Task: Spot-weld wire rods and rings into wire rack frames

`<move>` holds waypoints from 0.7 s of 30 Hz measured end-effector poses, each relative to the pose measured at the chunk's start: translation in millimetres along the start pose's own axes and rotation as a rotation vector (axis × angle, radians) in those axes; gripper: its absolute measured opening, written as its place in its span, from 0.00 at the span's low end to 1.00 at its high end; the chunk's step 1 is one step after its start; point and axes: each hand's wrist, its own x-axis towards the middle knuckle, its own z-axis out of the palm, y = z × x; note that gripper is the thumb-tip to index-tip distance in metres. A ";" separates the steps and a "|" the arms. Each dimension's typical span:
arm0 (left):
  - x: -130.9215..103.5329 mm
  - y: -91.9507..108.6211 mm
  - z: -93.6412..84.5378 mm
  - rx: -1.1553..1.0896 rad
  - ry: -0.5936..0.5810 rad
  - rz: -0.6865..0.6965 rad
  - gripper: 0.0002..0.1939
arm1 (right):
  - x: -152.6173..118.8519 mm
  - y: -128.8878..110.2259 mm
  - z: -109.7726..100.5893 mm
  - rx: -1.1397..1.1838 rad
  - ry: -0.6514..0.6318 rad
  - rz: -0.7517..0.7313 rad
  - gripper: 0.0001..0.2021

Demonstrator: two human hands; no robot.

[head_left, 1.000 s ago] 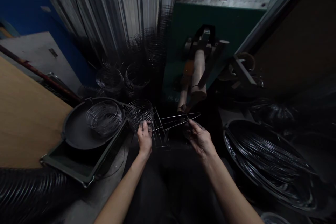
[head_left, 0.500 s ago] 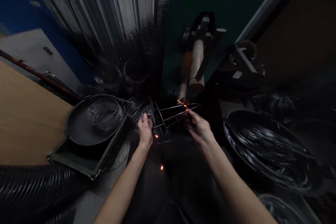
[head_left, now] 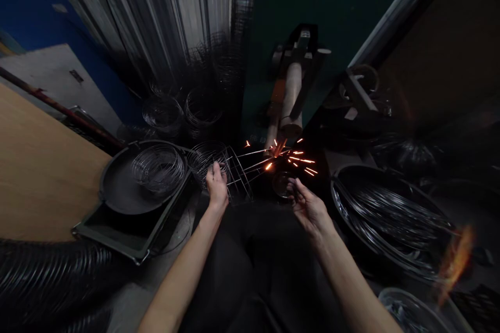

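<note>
My left hand [head_left: 217, 186] is closed on the near left end of a wire frame [head_left: 239, 171], made of thin metal rods with crossbars. The frame's far end reaches under the cylindrical arm [head_left: 292, 99] of a green welding machine [head_left: 269, 26]. Orange sparks [head_left: 299, 158] fly out around the rods there. My right hand [head_left: 309, 207] is in front of the machine, apart from the frame, with its fingers curled and fingertips together. Whether anything small is pinched in it is too dark to see. Behind the right fingertips is a small round dish [head_left: 283, 184].
On the left, a black round tray [head_left: 117, 187] bears wire rings and rests on a green crate [head_left: 136, 247]. More wire rings [head_left: 162, 112] stand behind. On the right are a large basin [head_left: 336, 187] of shiny rings and a clear tub [head_left: 406, 296]. A blurred orange streak [head_left: 457, 260] crosses the basin's edge.
My right hand has drawn back toward me and right, away from the frame's glowing end. Sparks now burst out beneath the machine's arm. My left hand keeps its hold, nearly in place.
</note>
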 end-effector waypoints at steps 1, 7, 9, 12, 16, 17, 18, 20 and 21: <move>0.7 0.9 0.7 0.001 0.005 0.002 0.18 | -0.6 -0.4 -1.7 -0.004 -0.006 -0.007 0.09; -4.7 -3.2 -0.7 -0.021 0.011 0.013 0.18 | -17.9 10.6 -46.9 -0.279 -0.025 -0.071 0.18; -16.3 -7.7 -8.8 -0.025 0.015 0.000 0.18 | -25.3 16.6 -76.4 -0.562 0.001 -0.153 0.23; -40.4 -13.7 -24.3 0.000 0.010 -0.036 0.20 | -21.1 18.9 -122.3 -1.073 0.019 -0.426 0.26; -67.9 1.1 -35.7 0.090 -0.055 -0.030 0.22 | 18.5 11.3 -161.0 -1.550 -0.061 -0.825 0.32; -71.6 11.3 -36.7 0.111 -0.078 -0.014 0.22 | 32.0 10.5 -162.9 -1.658 -0.105 -0.858 0.32; -73.6 24.0 -38.0 0.134 -0.101 0.005 0.21 | 45.6 11.0 -160.7 -1.767 -0.163 -0.854 0.30; -73.9 55.1 -44.9 0.216 -0.152 0.060 0.18 | 69.4 17.6 -142.5 -1.924 -0.334 -0.835 0.25; -73.6 72.7 -51.8 0.282 -0.166 0.093 0.17 | 77.6 23.9 -126.7 -1.954 -0.444 -0.876 0.22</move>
